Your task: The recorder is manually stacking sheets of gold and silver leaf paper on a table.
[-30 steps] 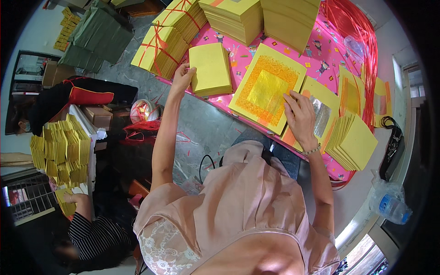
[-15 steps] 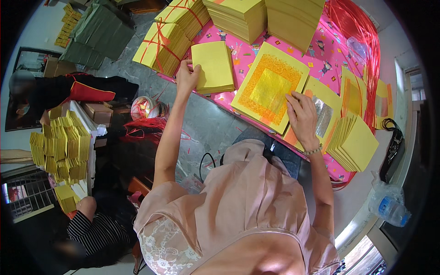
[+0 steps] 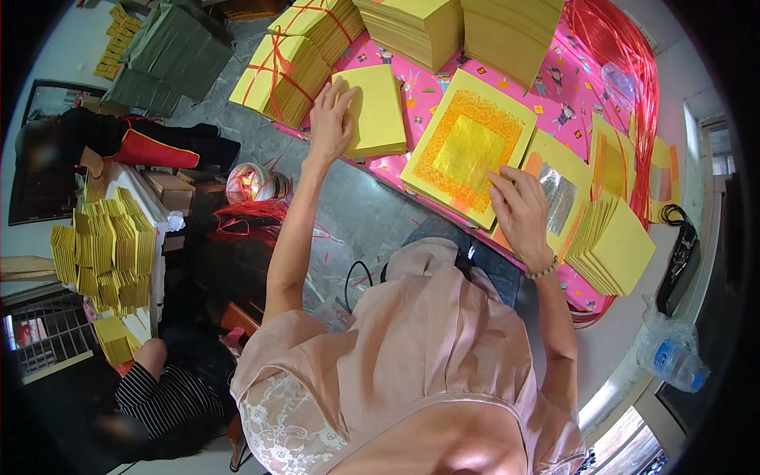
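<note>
My left hand lies with its fingers spread on the left side of a plain yellow paper stack. To the right sits a thicker yellow paper stack, whose top sheet bears an orange printed border around a gold foil square. My right hand touches that stack's lower right edge, fingers loosely bent and apart. Under and beside this hand is yellow paper with a silver foil patch. A fanned pile of yellow paper lies further right.
Yellow bundles tied with red string and tall paper stacks line the far side of the pink patterned table cover. Red strings hang at the right. Two people work at left beside piled yellow bundles.
My left hand has shifted up from the lower left edge of the plain stack, and its fingers have spread onto the top. My right hand has moved slightly down along the foil-printed stack's edge.
</note>
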Motion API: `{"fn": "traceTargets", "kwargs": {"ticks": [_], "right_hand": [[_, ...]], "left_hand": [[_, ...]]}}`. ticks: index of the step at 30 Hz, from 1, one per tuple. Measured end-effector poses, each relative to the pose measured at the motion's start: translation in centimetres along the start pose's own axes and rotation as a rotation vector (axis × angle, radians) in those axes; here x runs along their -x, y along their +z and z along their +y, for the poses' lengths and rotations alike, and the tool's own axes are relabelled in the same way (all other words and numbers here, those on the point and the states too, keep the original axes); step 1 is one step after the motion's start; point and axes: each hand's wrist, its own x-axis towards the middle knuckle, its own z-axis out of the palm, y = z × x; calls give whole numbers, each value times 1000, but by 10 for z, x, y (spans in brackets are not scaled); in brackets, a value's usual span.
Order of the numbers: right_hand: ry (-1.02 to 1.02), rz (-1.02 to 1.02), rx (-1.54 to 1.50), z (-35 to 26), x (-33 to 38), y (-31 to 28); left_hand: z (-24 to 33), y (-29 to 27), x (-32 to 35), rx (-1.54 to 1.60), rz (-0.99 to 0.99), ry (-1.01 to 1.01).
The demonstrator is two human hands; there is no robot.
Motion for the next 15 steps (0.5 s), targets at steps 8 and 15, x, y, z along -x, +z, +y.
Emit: {"fn": "traceTargets", "kwargs": {"ticks": [8, 15], "right_hand": [[-64, -112, -48, -25, 7, -6], [-46, -108, -33, -25, 15, 3]], "left_hand": [[-20, 25, 7, 16, -211, 62], [-31, 30, 8, 128, -240, 68]]}}
